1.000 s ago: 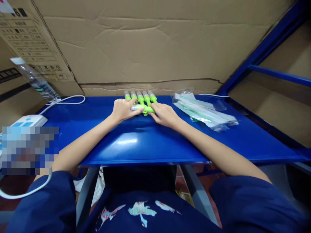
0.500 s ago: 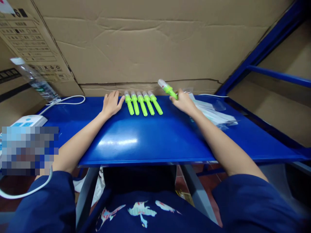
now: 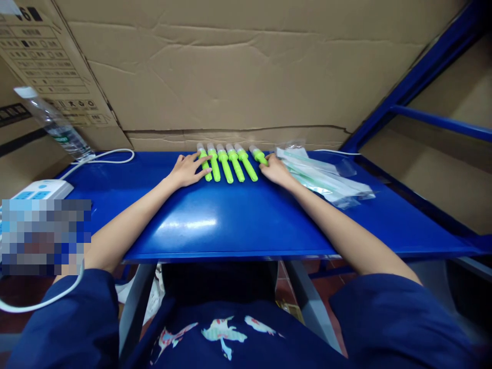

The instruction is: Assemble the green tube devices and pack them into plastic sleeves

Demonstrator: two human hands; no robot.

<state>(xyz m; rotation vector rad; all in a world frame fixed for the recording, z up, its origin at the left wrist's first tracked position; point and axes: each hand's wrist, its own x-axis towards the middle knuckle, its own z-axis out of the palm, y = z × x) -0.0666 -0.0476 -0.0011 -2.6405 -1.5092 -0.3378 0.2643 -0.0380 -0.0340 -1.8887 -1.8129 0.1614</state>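
Blue table (image 3: 238,225) is carrying everything along its far edge. Clear packets (image 3: 326,177) are lying toward the far right.

Left hand (image 3: 186,171) is lying flat with fingers spread, gripping nothing. Its fingertips are touching the leftmost of the row of five green tubes (image 3: 226,163) at the middle of the far edge.

Right hand (image 3: 274,171) is pinching the near end of the sixth green tube (image 3: 258,155), which is lying just right of the row.

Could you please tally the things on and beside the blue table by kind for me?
green tubes: 6
pile of clear packets: 1 (the packets overlap too much to count singly)
plastic bottle: 1
white power strip: 1
Total: 9, counting the pile as one
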